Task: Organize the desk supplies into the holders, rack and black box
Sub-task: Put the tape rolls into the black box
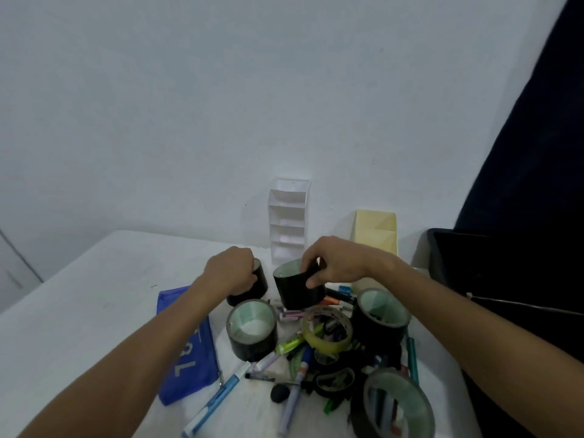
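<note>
I am sorting the tape now. My right hand [335, 263] pinches one black tape roll [298, 289] above the pile, and my left hand [232, 268] wraps another roll [256, 281] on the table. Next, I think both go to the black box [493, 267] at right.

A bare white wall [221, 105] fills most of what I see, from nine o'clock through twelve. A dark curtain [543, 137] hangs at two to three o'clock. At nine o'clock, beyond my white desk [79, 295], stands a pale grey door or cabinet panel [12, 270].
</note>
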Demonstrator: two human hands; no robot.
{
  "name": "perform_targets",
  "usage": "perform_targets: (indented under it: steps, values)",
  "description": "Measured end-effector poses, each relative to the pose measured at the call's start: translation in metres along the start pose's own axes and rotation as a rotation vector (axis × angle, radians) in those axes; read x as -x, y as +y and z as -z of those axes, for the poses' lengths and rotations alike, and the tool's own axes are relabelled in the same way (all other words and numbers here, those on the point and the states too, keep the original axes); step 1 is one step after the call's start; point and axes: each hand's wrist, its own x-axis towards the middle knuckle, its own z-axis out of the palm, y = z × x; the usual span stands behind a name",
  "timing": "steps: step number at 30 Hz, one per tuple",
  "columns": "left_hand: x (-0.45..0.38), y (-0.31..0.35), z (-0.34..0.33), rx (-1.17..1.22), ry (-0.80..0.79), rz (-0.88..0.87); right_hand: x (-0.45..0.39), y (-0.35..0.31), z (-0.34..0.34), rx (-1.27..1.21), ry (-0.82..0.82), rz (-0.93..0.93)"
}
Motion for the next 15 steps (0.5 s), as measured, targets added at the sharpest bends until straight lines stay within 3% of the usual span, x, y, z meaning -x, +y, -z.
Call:
perform_targets:
  steps: [6,15]
  values:
    - [0.024,0.040,0.067,-0.124,0.220,-0.024,0.042,0.020,0.038,-0.050,0.268,-0.045]
    - [0.001,0.176,0.119,0.137,0.232,-0.336,0.149,0.095,0.077,-0.006,0.558,-0.367]
